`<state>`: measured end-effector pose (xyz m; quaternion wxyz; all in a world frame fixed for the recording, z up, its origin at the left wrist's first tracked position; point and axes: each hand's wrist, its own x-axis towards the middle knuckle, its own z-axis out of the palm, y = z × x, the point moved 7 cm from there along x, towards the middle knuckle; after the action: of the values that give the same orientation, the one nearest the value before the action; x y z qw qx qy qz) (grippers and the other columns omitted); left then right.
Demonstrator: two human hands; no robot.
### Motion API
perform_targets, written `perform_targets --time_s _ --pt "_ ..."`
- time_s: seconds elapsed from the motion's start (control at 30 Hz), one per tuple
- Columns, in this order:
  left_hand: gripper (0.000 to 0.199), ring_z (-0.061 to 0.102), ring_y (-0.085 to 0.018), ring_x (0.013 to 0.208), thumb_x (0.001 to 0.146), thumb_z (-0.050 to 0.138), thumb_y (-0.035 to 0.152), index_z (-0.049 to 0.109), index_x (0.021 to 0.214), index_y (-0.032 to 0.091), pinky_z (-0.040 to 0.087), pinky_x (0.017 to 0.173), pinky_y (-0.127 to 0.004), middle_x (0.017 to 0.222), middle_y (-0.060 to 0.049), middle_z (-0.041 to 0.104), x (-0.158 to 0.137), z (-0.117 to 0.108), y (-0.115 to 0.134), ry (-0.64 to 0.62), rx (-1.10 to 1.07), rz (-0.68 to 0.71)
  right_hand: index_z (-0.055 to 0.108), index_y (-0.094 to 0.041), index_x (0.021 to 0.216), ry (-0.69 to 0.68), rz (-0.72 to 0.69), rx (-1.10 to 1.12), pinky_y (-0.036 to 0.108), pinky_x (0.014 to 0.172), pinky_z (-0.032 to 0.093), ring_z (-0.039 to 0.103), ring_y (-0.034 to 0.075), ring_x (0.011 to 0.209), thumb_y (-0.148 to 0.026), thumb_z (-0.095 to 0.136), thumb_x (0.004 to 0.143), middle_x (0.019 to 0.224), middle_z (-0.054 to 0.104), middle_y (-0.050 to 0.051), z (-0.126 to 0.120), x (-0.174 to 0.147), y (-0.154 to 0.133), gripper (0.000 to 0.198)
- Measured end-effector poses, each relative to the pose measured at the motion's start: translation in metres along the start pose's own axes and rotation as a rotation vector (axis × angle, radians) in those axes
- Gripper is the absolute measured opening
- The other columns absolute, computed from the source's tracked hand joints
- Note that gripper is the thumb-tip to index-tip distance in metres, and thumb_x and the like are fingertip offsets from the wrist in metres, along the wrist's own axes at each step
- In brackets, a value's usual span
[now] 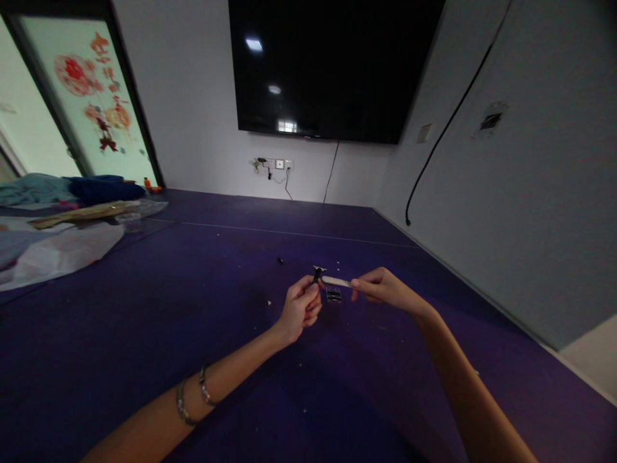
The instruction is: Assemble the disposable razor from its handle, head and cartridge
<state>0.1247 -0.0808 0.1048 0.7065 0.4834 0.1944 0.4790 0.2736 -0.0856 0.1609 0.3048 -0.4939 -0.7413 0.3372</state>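
My left hand (301,310) is closed around a small dark T-shaped piece (317,274) with a lighter crossbar on top, which may be a razor; its exact kind is too small to tell. Between the thumb and fingers of my right hand (380,288) is a flat, pale stick (336,281) with a rounded tip. The stick points left, and its tip is at or close beside the dark piece; whether they touch I cannot tell. Just below the stick, a small clear case (333,294) with dark parts in it lies on the purple surface (216,321).
A small black piece (280,261) and scattered white bits lie on the surface. At the left are a white plastic sheet (72,254), a clear cup (130,223) and folded cloths (108,188). A black cable (448,128) hangs along the right wall, and a television (332,71) is mounted ahead.
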Motion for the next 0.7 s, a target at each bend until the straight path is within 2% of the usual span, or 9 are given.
perform_targets --time_s 0.07,0.17,0.27,0.37,0.43,0.57,0.63,0.7 --pt "0.019 0.016 -0.001 0.032 0.078 0.058 0.034 0.049 0.081 0.019 0.01 0.029 -0.013 0.05 0.01 0.028 0.002 -0.004 0.004 0.028 -0.003 0.026 0.071 -0.012 0.084 0.041 -0.002 0.074 0.021 0.039 0.022 0.03 0.005 0.039 -0.053 0.051 0.078 0.042 0.038 -0.005 -0.003 -0.001 0.001 0.046" --pt "0.017 0.016 -0.001 0.032 0.078 0.058 0.033 0.048 0.08 0.019 0.01 0.028 -0.013 0.05 0.01 0.03 0.007 -0.011 0.014 0.057 -0.009 0.078 0.059 -0.015 0.117 0.141 -0.001 0.216 0.02 0.039 0.03 0.038 0.006 0.042 -0.046 0.061 0.073 0.054 0.05 -0.003 -0.008 -0.001 0.005 0.054" --pt "0.016 0.018 -0.001 0.032 0.079 0.058 0.032 0.048 0.08 0.019 0.01 0.028 -0.013 0.05 0.01 0.03 0.011 -0.018 0.026 0.076 -0.027 0.121 0.052 -0.017 0.125 0.225 -0.022 0.322 0.022 0.039 0.038 0.037 0.005 0.042 -0.043 0.065 0.07 0.062 0.053 -0.003 -0.009 0.003 0.009 0.062" --pt "0.015 0.019 0.0 0.032 0.079 0.059 0.03 0.049 0.081 0.019 0.01 0.028 -0.013 0.051 0.01 0.03 0.015 -0.023 0.039 0.085 -0.056 0.165 0.057 -0.014 0.116 0.353 -0.004 0.324 0.022 0.04 0.041 0.041 0.006 0.04 -0.046 0.057 0.075 0.066 0.058 0.001 -0.009 0.009 0.017 0.052" --pt "0.015 0.019 0.0 0.031 0.078 0.059 0.03 0.049 0.081 0.018 0.01 0.029 -0.013 0.05 0.01 0.029 0.016 -0.026 0.047 0.094 -0.07 0.193 0.061 -0.012 0.103 0.416 0.046 0.231 0.023 0.041 0.041 0.047 0.008 0.041 -0.046 0.05 0.078 0.066 0.062 0.004 -0.005 0.012 0.023 0.044" --pt "0.017 0.019 0.0 0.031 0.077 0.061 0.031 0.05 0.08 0.018 0.01 0.028 -0.012 0.051 0.01 0.029 0.018 -0.029 0.057 0.103 -0.08 0.233 0.063 -0.015 0.065 0.484 0.121 -0.22 0.023 0.049 0.04 0.057 0.014 0.05 -0.04 0.044 0.08 0.058 0.063 0.006 0.013 0.016 0.031 0.036" --pt "0.017 0.018 0.0 0.031 0.077 0.061 0.031 0.05 0.081 0.018 0.011 0.028 -0.012 0.051 0.01 0.029 0.019 -0.029 0.057 0.098 -0.085 0.239 0.062 -0.016 0.057 0.469 0.182 -0.442 0.023 0.053 0.039 0.061 0.017 0.058 -0.038 0.045 0.08 0.057 0.063 0.007 0.029 0.019 0.038 0.036" --pt "0.016 0.018 0.0 0.031 0.078 0.06 0.031 0.05 0.081 0.018 0.011 0.027 -0.011 0.051 0.01 0.03 0.019 -0.028 0.056 0.092 -0.088 0.234 0.063 -0.016 0.058 0.391 0.268 -0.571 0.025 0.056 0.04 0.063 0.02 0.064 -0.036 0.045 0.079 0.061 0.065 0.008 0.048 0.024 0.048 0.034"
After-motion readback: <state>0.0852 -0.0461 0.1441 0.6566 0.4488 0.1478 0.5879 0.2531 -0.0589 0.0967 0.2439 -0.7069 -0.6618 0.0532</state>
